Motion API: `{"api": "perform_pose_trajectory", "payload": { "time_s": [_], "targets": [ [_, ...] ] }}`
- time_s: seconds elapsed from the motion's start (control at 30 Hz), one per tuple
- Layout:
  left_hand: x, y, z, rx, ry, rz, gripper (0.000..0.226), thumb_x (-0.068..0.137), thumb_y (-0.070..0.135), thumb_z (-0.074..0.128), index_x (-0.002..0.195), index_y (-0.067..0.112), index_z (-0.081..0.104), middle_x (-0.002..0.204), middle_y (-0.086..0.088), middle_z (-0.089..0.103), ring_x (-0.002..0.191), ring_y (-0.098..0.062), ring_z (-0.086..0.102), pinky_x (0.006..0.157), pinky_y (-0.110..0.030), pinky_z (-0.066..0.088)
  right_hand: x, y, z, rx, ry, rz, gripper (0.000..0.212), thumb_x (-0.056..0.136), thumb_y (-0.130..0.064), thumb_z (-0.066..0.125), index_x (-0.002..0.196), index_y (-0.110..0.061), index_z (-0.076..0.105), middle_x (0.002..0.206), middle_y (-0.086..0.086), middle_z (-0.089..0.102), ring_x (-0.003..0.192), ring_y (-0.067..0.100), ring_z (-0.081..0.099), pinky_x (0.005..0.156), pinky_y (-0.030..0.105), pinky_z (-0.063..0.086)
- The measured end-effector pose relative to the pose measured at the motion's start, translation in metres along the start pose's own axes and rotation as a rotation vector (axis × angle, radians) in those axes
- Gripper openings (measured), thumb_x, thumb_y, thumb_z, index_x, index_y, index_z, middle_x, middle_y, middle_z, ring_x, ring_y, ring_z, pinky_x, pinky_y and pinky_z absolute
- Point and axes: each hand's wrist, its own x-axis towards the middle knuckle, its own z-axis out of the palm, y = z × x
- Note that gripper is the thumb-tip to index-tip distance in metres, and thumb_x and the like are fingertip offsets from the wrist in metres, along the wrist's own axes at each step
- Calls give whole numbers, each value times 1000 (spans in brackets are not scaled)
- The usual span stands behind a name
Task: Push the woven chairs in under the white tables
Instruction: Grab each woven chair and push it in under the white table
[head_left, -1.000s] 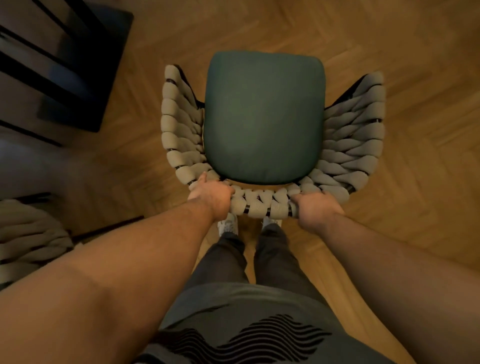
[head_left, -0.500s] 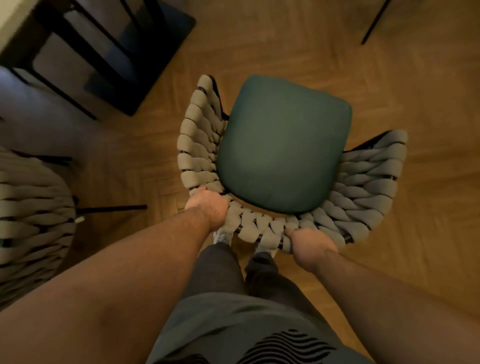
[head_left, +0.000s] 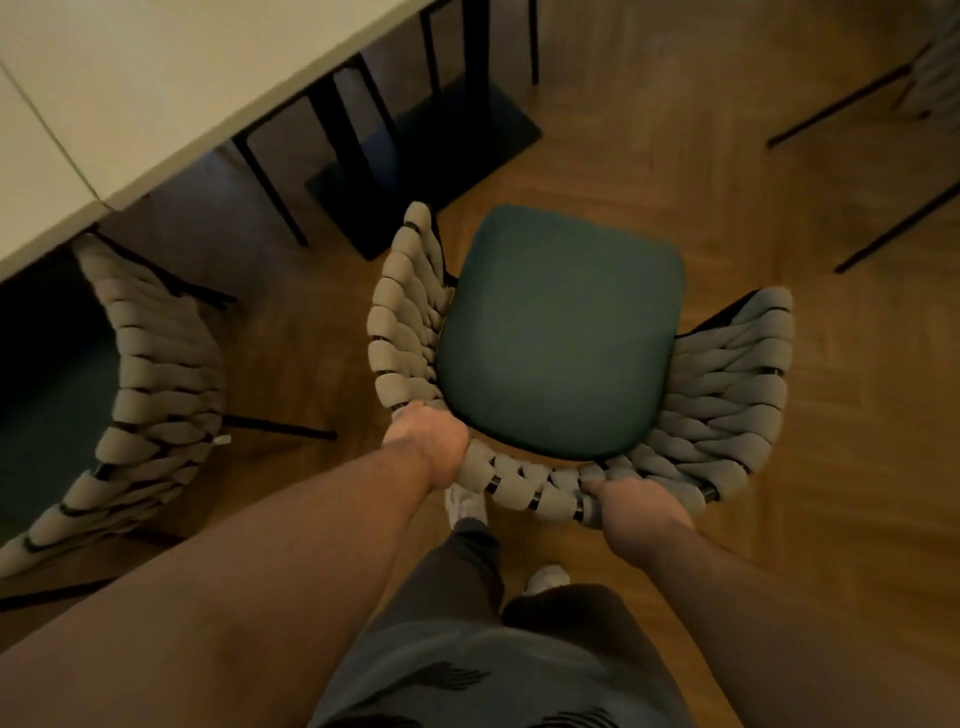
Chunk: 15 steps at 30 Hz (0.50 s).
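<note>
Grip and heading for the push. Left hand (head_left: 428, 441) and right hand (head_left: 636, 512) are each curled over the top rail of the woven chair (head_left: 727, 395), one near either end of the rear curve, fingers wrapped round the weave. The chair stands on the herringbone floor (head_left: 779, 197), wholly out from under the white surface (head_left: 156, 78), which lies up-frame and to the left. Its green seat cushion (head_left: 561, 332) points past the corner of the surface rather than at its edge. A good push therefore probably begins with a turn: the right hand drives forward while the left acts as pivot, until the seat front squares to the edge. Two obstacles bound the path: the black pedestal base (head_left: 431, 156) just beyond the chair's left arm, and a second woven chair (head_left: 156, 374) near on the left, its seat partly beneath the surface. Judged best practice is to aim between them, press evenly through both hands so the legs slide rather than tip, and stop as the woven arms near the edge, whose clearance cannot be told from here
</note>
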Motion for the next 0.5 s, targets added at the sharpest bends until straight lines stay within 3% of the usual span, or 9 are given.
{"api": "perform_pose_trajectory", "payload": {
  "time_s": [0.13,0.3,0.5],
  "targets": [
    [13,-42,-9,-92,-16,-82,17,95,31,65,111,27,69,94,0,59,93,-22,58,90,-44,51,45,-11,-55,-124,28,-93,44,100,-9,49,136,-32,58,121,3,63,112,24,62,89,37,53],
    [26,-70,-13,-239,-6,-195,13,94,33,66,106,32,71,83,5,58,82,-19,56,74,-40,43,97,-19,-119,-310,50,-207,44,100,-10,49,140,-30,55,127,4,63,116,25,60,93,39,54],
    [41,-89,-27,-407,-43,-344,18,92,31,63,109,33,70,100,2,67,91,-21,63,70,-38,48,153,-29,-187,-505,87,-374,40,104,-12,44,140,-25,55,129,5,65,117,26,63,90,37,51]
  ]
}}
